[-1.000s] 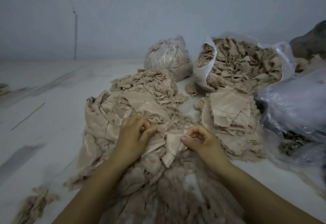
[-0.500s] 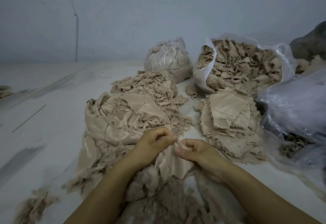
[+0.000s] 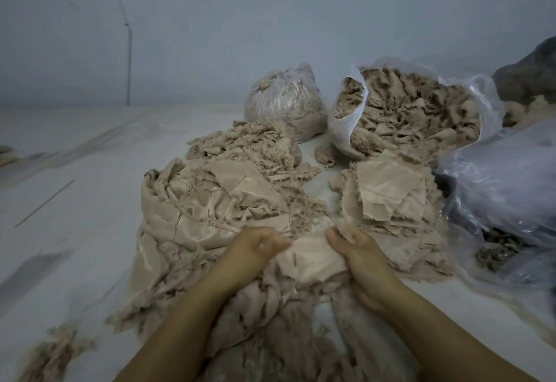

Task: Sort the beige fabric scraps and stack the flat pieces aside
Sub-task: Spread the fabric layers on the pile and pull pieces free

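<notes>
A beige fabric piece [image 3: 310, 261] is held stretched between the left hand [image 3: 255, 249] and the right hand [image 3: 358, 255], each grip closed on one edge, above the loose scrap pile [image 3: 210, 216] in the near middle of the pale floor [image 3: 75, 216]. The stack of flat pieces [image 3: 391, 192] lies just right of the pile. Farther off, a tied plastic bag [image 3: 285, 99] and an open bag of scraps [image 3: 415, 111] are seen by the wall.

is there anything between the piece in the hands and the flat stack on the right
Nothing visible. The beige piece, held by the left hand and right hand, sits just left of the flat stack; only loose scraps lie between.
</notes>
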`<state>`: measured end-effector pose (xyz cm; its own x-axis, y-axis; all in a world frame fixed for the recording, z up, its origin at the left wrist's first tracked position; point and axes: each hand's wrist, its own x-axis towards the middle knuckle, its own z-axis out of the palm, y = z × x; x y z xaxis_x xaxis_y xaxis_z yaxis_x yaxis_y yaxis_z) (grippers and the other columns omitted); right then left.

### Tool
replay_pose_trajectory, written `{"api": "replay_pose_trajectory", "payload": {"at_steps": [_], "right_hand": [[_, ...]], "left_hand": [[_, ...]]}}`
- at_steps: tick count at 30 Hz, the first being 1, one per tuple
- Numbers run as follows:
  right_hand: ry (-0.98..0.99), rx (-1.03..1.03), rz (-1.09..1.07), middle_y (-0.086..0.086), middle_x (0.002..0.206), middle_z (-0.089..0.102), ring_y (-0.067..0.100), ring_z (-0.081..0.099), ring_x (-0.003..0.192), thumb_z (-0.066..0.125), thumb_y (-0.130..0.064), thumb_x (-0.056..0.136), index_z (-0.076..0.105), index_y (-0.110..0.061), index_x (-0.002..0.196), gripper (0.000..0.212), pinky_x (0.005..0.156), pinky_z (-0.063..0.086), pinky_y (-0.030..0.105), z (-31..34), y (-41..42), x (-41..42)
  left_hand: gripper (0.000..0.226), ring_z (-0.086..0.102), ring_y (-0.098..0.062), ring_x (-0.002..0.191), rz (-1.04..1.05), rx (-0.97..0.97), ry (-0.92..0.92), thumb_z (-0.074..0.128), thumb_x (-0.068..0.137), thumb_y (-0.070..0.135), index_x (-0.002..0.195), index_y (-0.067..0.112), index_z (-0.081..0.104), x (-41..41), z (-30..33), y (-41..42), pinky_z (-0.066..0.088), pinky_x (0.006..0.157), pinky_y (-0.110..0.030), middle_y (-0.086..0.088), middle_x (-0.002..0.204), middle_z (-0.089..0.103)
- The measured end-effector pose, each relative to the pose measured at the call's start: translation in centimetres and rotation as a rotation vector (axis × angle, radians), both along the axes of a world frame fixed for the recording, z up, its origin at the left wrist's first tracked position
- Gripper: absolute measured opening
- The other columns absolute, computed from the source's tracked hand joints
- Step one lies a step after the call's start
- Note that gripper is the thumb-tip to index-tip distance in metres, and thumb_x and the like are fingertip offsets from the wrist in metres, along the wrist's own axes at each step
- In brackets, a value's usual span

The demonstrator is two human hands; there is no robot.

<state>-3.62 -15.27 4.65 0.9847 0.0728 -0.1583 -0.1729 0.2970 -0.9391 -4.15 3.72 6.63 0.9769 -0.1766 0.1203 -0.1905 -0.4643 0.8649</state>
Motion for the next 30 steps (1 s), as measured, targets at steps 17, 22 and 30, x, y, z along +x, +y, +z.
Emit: {"api": "replay_pose_trajectory", "payload": {"at_steps": [17, 22, 30], "right_hand": [[-0.184, -0.189, -0.281, 0.008, 0.083, 0.064, 0.014, 0.061, 0.069, 0.052, -0.026, 0.097, 0.059, -0.007, 0.09, 0.022, 0.057, 0.049, 0.021, 2.0, -1.4, 1.7], [-0.235, -0.113, -0.178, 0.023, 0.086, 0.066, 0.026, 0.065, 0.076, 0.055, -0.025, 0.096, 0.058, 0.003, 0.097, 0.029, 0.069, 0.055, 0.039, 1.8, 1.0, 0.9], [-0.267, 0.033, -0.171, 0.022, 0.112, 0.067, 0.037, 0.066, 0.102, 0.052, -0.024, 0.096, 0.044, -0.002, 0.137, 0.046, 0.089, 0.054, 0.049, 1.4, 1.6, 0.2]], "left_hand": [[0.005, 0.063, 0.009, 0.068, -0.144, -0.125, 0.263, 0.067, 0.081, 0.035, 0.078, 0.035, 0.071, -0.9, -0.7, 0.0, 0.044, 0.061, -0.006, 0.018, 0.076, 0.069], [0.059, 0.07, -0.024, 0.091, -0.13, -0.474, 0.367, 0.084, 0.062, 0.025, 0.115, 0.012, 0.061, -0.9, -0.6, -3.6, 0.057, 0.074, -0.033, -0.01, 0.102, 0.072], [0.059, 0.071, -0.025, 0.083, -0.014, -0.829, 0.403, 0.079, 0.063, 0.007, 0.117, 0.007, 0.055, -0.8, -0.3, -4.8, 0.057, 0.06, -0.029, -0.014, 0.099, 0.072]]}}
